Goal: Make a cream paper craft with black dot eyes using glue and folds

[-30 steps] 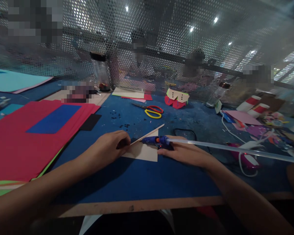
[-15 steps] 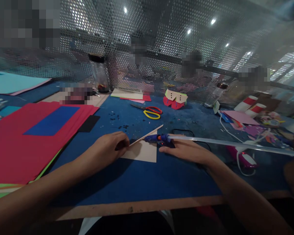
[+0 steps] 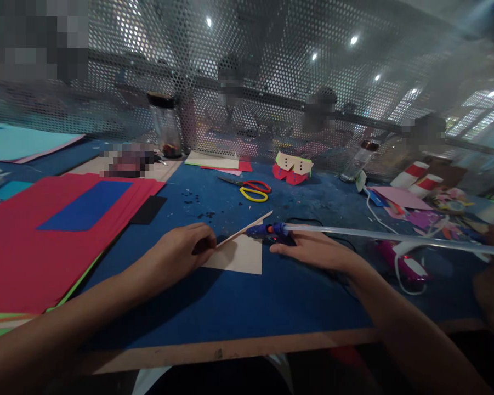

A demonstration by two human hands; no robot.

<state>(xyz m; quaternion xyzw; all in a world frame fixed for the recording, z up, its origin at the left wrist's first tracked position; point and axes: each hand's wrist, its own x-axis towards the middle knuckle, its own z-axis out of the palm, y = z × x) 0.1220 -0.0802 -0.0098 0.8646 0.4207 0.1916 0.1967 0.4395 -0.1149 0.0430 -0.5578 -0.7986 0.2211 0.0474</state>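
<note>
My left hand [image 3: 189, 244] pinches the left end of a cream sheet of paper [image 3: 240, 258], whose back edge [image 3: 249, 224] stands up as a narrow folded strip. My right hand [image 3: 318, 247] is wrapped round a blue glue gun [image 3: 267, 230]. Its nozzle points left and lies at the raised strip; whether it touches, I cannot tell. A long clear glue stick [image 3: 374, 240] sticks out of the gun's rear toward the right. Beyond the sheet rest scissors [image 3: 255, 190] with one red and one yellow handle loop.
Red sheets [image 3: 12, 241] bearing a blue strip [image 3: 86, 206] and a black piece [image 3: 148, 211] lie left. A paper craft [image 3: 293, 168] and jars [image 3: 164, 126] stand along the perforated screen [image 3: 267, 99]. Rightward are a pink glue gun [image 3: 403, 263], white cord, paper scraps and another person's arm [image 3: 491, 285].
The glue gun's nozzle has slid slightly to the right along the raised strip, with my right hand. My left hand keeps its pinch on the paper. The view has shifted a little.
</note>
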